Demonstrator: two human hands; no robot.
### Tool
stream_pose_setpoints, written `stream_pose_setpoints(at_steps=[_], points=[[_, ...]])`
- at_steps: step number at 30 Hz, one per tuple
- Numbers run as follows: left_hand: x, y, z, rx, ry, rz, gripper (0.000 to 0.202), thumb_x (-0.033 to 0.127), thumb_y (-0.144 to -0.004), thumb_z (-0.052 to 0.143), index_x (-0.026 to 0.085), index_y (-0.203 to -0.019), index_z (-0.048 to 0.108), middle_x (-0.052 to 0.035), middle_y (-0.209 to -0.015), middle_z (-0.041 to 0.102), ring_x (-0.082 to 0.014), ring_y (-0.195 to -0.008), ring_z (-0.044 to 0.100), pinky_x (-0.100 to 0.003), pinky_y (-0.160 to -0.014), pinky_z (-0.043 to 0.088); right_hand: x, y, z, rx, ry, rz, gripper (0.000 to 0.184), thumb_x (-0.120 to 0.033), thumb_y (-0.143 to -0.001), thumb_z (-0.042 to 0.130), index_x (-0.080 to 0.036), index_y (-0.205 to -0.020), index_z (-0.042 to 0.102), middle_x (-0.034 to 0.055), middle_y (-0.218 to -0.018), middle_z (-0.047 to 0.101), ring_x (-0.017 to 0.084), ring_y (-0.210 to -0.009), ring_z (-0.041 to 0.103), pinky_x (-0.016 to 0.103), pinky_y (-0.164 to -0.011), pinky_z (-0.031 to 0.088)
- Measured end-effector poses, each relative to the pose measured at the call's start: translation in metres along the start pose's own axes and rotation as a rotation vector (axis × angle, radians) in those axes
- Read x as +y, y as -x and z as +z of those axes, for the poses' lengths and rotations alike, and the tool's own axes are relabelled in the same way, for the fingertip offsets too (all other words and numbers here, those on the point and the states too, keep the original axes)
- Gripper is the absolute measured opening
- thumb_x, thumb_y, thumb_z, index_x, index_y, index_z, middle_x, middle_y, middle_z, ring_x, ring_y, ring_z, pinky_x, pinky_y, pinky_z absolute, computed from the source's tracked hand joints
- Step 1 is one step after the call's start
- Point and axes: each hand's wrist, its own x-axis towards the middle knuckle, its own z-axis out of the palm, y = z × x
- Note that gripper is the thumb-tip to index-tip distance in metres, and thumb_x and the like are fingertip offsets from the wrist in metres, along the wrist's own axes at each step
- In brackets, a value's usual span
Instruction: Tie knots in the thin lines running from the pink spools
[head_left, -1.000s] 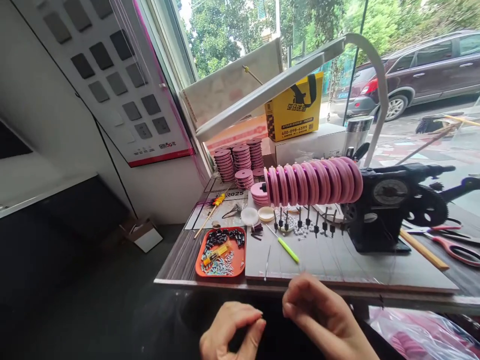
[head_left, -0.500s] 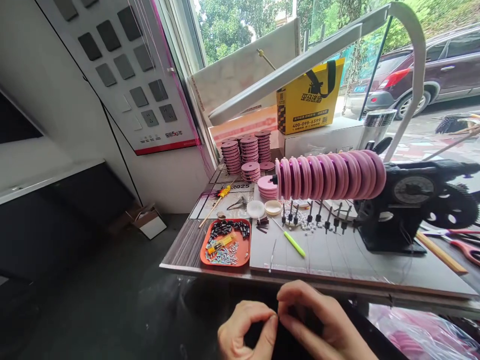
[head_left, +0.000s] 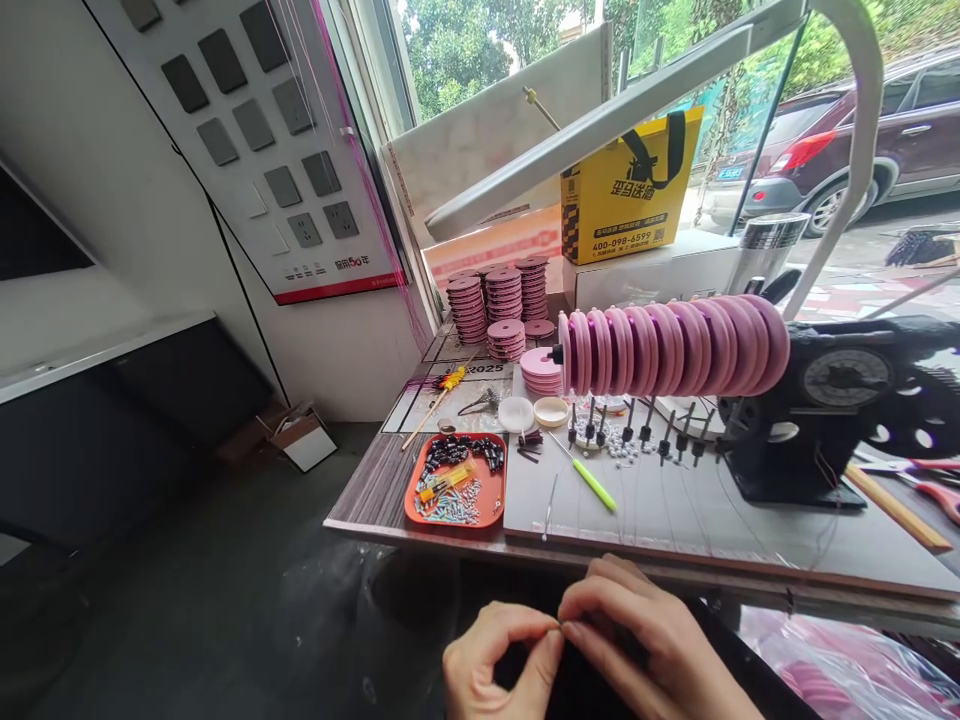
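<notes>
In front of the table edge, low in the view, my left hand (head_left: 501, 660) pinches thumb against forefinger. My right hand (head_left: 645, 635) meets it tip to tip, its thumb and fingers closed as well. Whatever lies between the fingertips is too small to make out. On the table beyond stands a black winding machine (head_left: 832, 400) with a row of pink spools (head_left: 667, 348) on its shaft. Below the spools, several black weighted pins (head_left: 646, 430) stand near loose white beads (head_left: 622, 450). A green-handled hook tool (head_left: 594, 486) lies on the grey board (head_left: 675, 530).
An orange tray (head_left: 491, 510) holds black parts, small metal pieces and a yellow packet. Stacked pink spools (head_left: 504, 297) stand behind, near a yellow bag (head_left: 630, 190). A white lamp arm (head_left: 600, 115) crosses above. Scissors (head_left: 941, 495) lie at the right; a plastic bag (head_left: 847, 665) sits below.
My right hand's fingertips have closed in against my left hand's pinch. The whole view has shifted slightly, so the table things sit a little further right.
</notes>
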Motion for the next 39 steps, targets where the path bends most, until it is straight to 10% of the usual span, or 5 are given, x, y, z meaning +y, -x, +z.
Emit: stream_pose_setpoints(at_steps=[30, 39], points=[[-0.001, -0.001, -0.006, -0.059, -0.568, 0.438, 0.011, 0.017, -0.083, 0.057, 0.022, -0.074, 0.061, 0.0008, -0.064, 0.063, -0.0163, -0.061, 0.054, -0.031, -0.065, 0.04, -0.003, -0.003, 0.011, 0.162, 0.418, -0.268, 0.04, -0.017, -0.098, 0.03, -0.02, -0.064, 0.049, -0.0009, -0.056, 0.049, 0.016, -0.055, 0.039, 0.029, -0.06, 0.029], [0.003, 0.001, -0.008, -0.14, -0.57, 0.383, 0.012, 0.01, -0.078, 0.061, 0.021, -0.074, 0.059, 0.0017, -0.066, 0.063, -0.0165, -0.064, 0.055, -0.032, -0.067, 0.038, 0.002, 0.009, 0.008, 0.066, 0.266, -0.1, 0.019, -0.02, -0.098, 0.032, -0.021, -0.086, 0.047, 0.0008, -0.072, 0.057, 0.018, -0.066, 0.05, 0.03, -0.066, 0.038]])
